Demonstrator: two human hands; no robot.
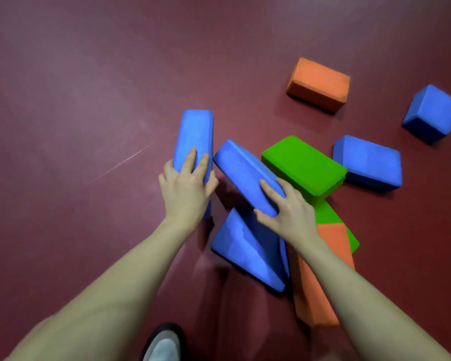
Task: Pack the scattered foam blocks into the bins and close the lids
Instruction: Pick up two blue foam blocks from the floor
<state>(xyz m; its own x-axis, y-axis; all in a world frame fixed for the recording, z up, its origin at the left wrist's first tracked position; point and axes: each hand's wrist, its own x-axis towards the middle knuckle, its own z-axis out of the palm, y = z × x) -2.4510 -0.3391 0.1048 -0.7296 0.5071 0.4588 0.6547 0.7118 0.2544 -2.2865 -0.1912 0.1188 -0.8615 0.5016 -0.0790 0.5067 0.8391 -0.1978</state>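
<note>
Foam blocks lie scattered on a dark red floor [89,100]. My left hand [186,188] grips a long blue block [194,134] standing on its edge. My right hand [288,209] grips a second blue block [241,173], tilted up off the pile. Under it lies a third blue block [248,254], leaning. A green block [303,165] sits just right of my right hand, with another green block [328,213] below it. An orange block [320,277] lies under my right forearm. No bin is in view.
Farther right lie two more blue blocks [367,162] [431,113], and an orange block [319,84] lies beyond them. My shoe [163,343] shows at the bottom edge. Bare floor stretches to the left and top of the view.
</note>
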